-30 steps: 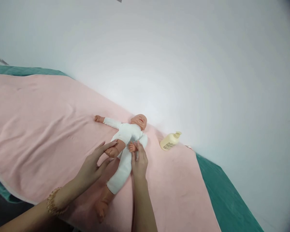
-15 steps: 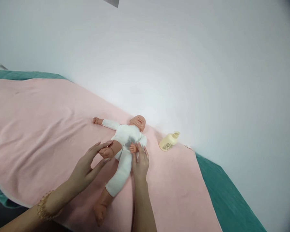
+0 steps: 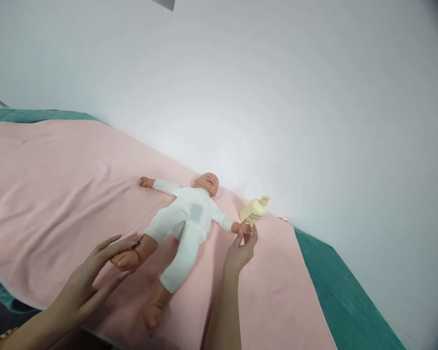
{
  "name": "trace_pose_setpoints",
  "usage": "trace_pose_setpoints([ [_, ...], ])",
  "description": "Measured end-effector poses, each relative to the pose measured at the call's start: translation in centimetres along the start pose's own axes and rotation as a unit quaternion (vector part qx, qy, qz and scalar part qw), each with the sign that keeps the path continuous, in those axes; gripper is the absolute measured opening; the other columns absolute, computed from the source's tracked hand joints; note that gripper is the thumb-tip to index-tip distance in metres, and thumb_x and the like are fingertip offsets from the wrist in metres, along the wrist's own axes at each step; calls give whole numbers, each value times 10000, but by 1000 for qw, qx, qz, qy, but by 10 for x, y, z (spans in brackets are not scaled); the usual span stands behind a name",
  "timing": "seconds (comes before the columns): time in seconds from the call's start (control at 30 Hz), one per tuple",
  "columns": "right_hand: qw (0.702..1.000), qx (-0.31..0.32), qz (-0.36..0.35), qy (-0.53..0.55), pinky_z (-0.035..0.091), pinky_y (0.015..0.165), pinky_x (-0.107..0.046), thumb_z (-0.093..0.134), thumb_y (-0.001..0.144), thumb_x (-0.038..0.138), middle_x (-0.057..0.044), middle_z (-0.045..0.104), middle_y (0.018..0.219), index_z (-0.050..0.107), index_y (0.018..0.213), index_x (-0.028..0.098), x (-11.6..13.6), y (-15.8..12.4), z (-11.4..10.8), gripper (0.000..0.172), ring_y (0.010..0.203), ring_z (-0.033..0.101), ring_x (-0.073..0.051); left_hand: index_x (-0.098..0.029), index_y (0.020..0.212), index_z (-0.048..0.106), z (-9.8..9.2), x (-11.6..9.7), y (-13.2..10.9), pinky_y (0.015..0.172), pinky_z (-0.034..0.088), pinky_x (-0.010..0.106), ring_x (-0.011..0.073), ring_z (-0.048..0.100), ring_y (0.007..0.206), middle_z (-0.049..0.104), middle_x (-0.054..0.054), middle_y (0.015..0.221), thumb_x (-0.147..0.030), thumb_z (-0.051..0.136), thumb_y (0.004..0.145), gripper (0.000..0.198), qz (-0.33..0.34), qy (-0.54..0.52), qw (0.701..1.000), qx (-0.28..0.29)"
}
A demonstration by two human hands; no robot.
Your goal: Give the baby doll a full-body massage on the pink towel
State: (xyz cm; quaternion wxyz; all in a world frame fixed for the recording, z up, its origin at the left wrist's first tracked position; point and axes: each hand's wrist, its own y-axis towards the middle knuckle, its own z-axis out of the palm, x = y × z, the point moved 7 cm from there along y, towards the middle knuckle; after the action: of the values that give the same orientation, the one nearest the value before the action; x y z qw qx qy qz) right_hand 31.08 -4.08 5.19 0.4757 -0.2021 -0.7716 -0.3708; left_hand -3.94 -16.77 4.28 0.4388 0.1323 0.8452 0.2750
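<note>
A baby doll with a white cloth body lies on its back on a pink blanket, arms spread and head toward the wall. My left hand is wrapped around the doll's foot at picture left, thumb below and fingers above. My right hand pinches the doll's hand on the right side, holding that arm stretched outward. The doll's other leg lies bent toward me, untouched. Just beyond my right hand a cream pump bottle stands on the blanket.
A white wall rises directly behind the blanket. Green cloth shows beneath the blanket at the right and at the far left edge. Wrinkles run across the blanket's left part.
The doll's leg in my left hand has gone from folded over its body to stretched out toward me. My right hand has drawn the doll's arm outward, near the bottle.
</note>
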Motion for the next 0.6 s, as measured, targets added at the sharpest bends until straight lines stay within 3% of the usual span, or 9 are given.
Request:
trace_pose_setpoints([
  [0.17, 989, 72, 89, -88, 468, 817, -347, 438, 898, 471, -173, 648, 1212, 414, 1386, 160, -31, 18, 0, 579, 1059, 640, -285, -395, 1399, 402, -6, 17, -18, 1084, 455, 426, 252, 534, 1265, 582, -32, 1353, -296, 485, 868, 547, 19, 53, 997, 51],
  [0.3, 982, 102, 83, -135, 444, 800, -391, 459, 852, 512, -246, 631, 1133, 482, 1215, 80, -42, 24, 5, 564, 1052, 584, -348, -420, 1406, 398, -3, 25, -32, 997, 542, 427, 265, 590, 1208, 607, -35, 1325, -283, 474, 839, 588, 14, 52, 998, 41],
  [0.43, 977, 109, 63, -172, 408, 883, -433, 451, 820, 534, -246, 624, 1039, 494, 966, 141, -46, 26, 8, 422, 1128, 497, -385, -428, 1400, 422, 4, 35, -44, 906, 601, 400, 271, 623, 1162, 618, -29, 1317, -291, 498, 823, 598, -7, 34, 999, 23],
  [0.6, 975, 111, 64, -181, 435, 852, -432, 425, 812, 577, -212, 608, 1024, 433, 905, 200, -49, 25, 8, 388, 1093, 523, -370, -441, 1428, 387, 11, 39, -51, 854, 622, 423, 279, 674, 1069, 673, -14, 1234, -253, 489, 814, 651, 40, 78, 996, 16],
])
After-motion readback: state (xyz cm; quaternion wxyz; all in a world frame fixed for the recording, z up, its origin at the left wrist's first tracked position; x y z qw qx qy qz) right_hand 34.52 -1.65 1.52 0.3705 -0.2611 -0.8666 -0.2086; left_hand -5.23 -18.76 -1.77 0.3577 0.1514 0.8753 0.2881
